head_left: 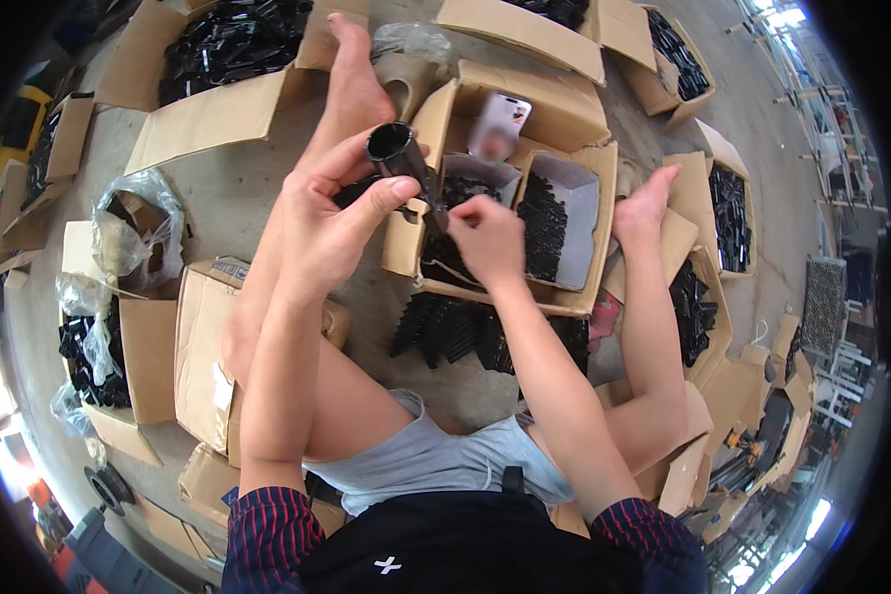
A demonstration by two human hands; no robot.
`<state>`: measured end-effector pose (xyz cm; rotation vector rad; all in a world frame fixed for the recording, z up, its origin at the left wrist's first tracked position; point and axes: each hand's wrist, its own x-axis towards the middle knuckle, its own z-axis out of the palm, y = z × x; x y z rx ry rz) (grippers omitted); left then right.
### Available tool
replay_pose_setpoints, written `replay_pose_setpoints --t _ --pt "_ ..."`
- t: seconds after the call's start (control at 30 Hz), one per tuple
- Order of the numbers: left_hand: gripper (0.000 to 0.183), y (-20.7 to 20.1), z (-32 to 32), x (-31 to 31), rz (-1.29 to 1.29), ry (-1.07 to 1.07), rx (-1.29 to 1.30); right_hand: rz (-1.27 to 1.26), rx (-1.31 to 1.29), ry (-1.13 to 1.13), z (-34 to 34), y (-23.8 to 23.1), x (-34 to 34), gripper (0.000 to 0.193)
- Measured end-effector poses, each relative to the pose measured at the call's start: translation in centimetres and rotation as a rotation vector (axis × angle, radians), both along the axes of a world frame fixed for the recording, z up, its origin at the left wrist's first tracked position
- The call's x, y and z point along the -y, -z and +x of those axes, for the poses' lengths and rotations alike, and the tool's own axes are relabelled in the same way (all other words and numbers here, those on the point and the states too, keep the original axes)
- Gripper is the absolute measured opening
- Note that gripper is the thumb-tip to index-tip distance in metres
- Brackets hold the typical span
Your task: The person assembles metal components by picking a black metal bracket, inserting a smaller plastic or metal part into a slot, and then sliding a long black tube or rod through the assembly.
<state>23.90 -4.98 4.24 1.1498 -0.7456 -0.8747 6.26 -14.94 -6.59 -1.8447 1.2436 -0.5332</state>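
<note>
My left hand (332, 218) is wrapped round a black plastic tube-shaped part (394, 150), its round hollow end facing up. A thin arm of this part slants down toward my right hand (490, 243). My right fingers are pinched at the lower tip of that arm; what they hold is hidden and slightly blurred. Below my right hand is an open cardboard box (403, 243) with two grey trays inside; the right tray (576, 223) holds many small black pieces. A phone (498, 127) leans against the box's far side.
Rows of black ribbed parts (450, 332) lie on the floor before the box. Open cartons of black parts stand around, including a large one (208, 124) far left and one (693, 307) at right. A closed carton (208, 356) sits by my left leg, near plastic bags (119, 243).
</note>
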Motion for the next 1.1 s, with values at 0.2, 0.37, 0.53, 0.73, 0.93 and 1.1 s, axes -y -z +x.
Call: replay_pose_setpoints --t 0.2,0.37,0.53,0.73,0.93,1.1 --pt "0.041 0.4 0.0 -0.1 -0.090 0.117 -0.198 -0.118 0.707 0.201 -0.6 -11.5 -2.7 0.010" --pt "0.042 0.6 -0.7 0.3 -0.065 0.199 -0.273 -0.387 0.668 0.085 0.7 -12.7 -3.7 0.012" --pt "0.041 0.6 -0.9 0.4 -0.065 0.225 -0.290 -0.434 0.623 0.089 0.9 -12.8 -3.9 0.012" --pt "0.039 0.5 -1.2 0.3 -0.063 0.248 -0.300 -0.420 0.561 0.042 1.2 -12.7 -4.2 0.010" --pt "0.040 0.6 -1.2 0.2 -0.065 0.237 -0.273 -0.381 0.495 -0.043 0.7 -12.7 -4.1 0.013" --pt "0.034 1.3 -1.3 0.2 -0.004 0.168 -0.116 -0.299 0.399 0.005 1.0 -12.5 -4.8 0.022"
